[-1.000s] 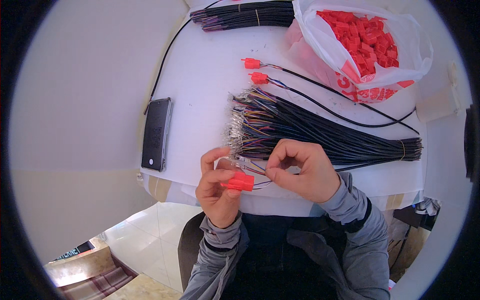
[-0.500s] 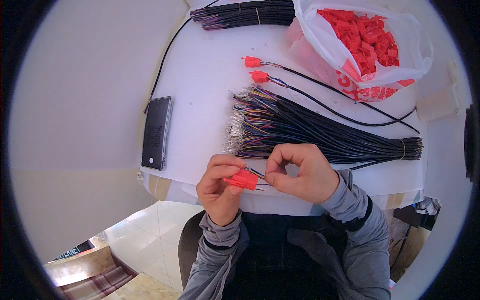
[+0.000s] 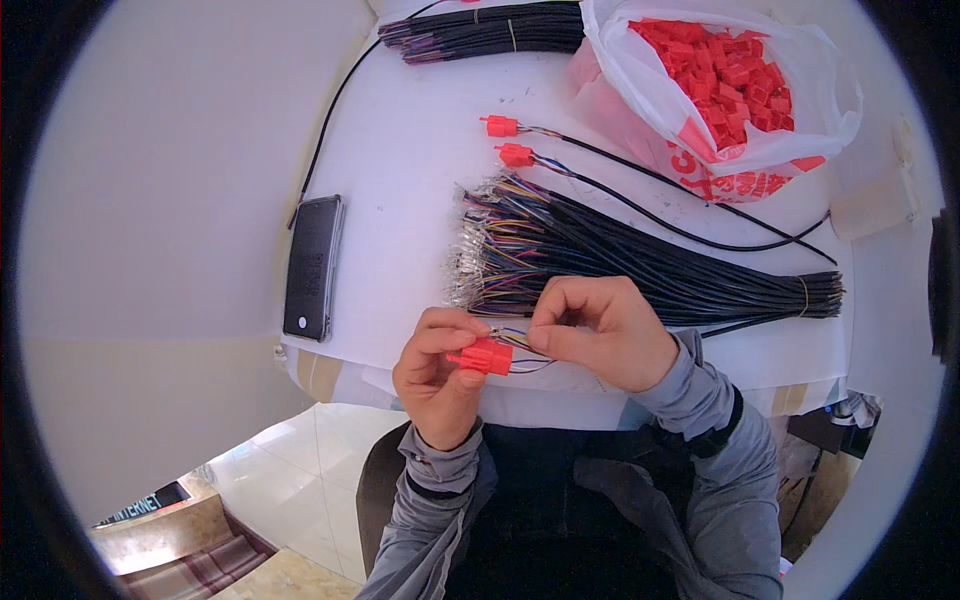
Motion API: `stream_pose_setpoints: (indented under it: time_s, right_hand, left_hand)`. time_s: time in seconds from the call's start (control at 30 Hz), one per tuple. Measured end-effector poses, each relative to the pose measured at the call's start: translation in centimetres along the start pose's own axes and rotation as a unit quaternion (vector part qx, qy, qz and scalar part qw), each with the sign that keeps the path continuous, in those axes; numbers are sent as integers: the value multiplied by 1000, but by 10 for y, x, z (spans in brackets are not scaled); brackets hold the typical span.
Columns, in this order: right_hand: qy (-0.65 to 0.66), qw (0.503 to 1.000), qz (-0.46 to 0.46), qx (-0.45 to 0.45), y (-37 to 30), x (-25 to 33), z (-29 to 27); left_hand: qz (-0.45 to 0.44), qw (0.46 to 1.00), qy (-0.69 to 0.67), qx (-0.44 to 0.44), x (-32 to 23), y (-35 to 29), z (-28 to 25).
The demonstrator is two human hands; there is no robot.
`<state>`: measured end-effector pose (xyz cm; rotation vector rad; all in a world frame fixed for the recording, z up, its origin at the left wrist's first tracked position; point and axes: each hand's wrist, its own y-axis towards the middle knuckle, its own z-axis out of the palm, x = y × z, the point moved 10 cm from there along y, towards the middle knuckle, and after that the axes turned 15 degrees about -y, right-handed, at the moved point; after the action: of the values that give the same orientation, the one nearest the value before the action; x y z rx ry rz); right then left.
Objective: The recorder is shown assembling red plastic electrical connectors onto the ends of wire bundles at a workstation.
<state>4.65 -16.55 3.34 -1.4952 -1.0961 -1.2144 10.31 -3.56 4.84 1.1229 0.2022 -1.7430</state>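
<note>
Between the fingers and thumb of my left hand (image 3: pixel 437 372) is a red plastic connector housing (image 3: pixel 485 357), held near the table's front edge. Thin coloured wires (image 3: pixel 520 341) run from beside the housing to my right hand (image 3: pixel 603 332), whose thumb and forefinger pinch them. A couple of thin wires loop out of the housing's right end. Just beyond my hands lies a thick bundle of black cables (image 3: pixel 660 250), its coloured wire ends with metal terminals fanned out to the left. Two cables with red connectors (image 3: pixel 515 155) lie behind that bundle.
A white plastic bag (image 3: pixel 620 110) full of red connector housings (image 3: pixel 725 85) stands at the back right. Another tied cable bundle (image 3: pixel 490 32) lies at the far edge. On the left, a phone (image 3: pixel 313 267) rests near a single black cable (image 3: pixel 322 130) along the wall.
The pinched wires now sit a little higher beside the housing, and wires show looping from its right end. My right hand has shifted slightly up. My left hand keeps its grip.
</note>
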Motion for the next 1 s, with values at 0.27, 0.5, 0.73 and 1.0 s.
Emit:
stream_pose_setpoints:
  time_s: [0.27,0.5,0.73,1.0]
  right_hand:
    - [-17,999,-16,-31,-3,7,-8]
    - [13,999,14,-27,-3,4,-7]
    - [34,999,9,-30,-3,4,-8]
    - [-7,999,-17,-32,-5,15,-7]
  left_hand:
    - [3,1000,12,-1,-2,0,-3]
    - [6,999,29,-17,-2,-1,-8]
    - [19,999,43,-21,-3,2,-8]
    - [7,1000,25,0,-7,5,0]
